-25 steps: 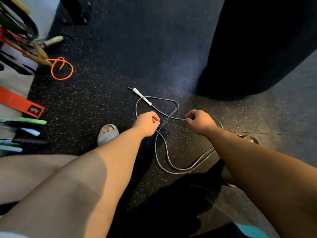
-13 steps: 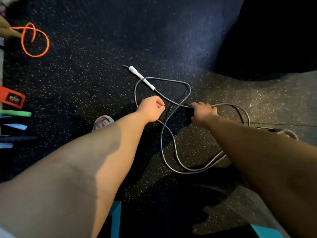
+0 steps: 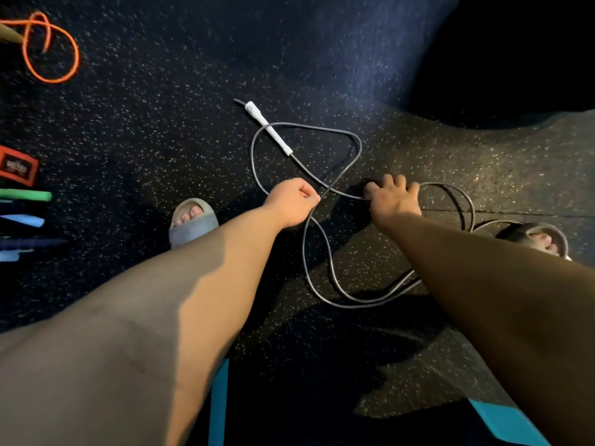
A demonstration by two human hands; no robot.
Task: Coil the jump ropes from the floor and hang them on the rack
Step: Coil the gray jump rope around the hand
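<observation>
The left hand [image 3: 294, 204] is pinching the rope [image 3: 309, 124] in curled fingers [image 3: 306, 194]; the right hand [image 3: 394, 201] is laying spread fingers on it, on the floor [image 3: 161, 123].

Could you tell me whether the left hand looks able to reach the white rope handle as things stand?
Probably yes: bare floor lies between the left hand and the white handle, though it pinches the cord.
</observation>
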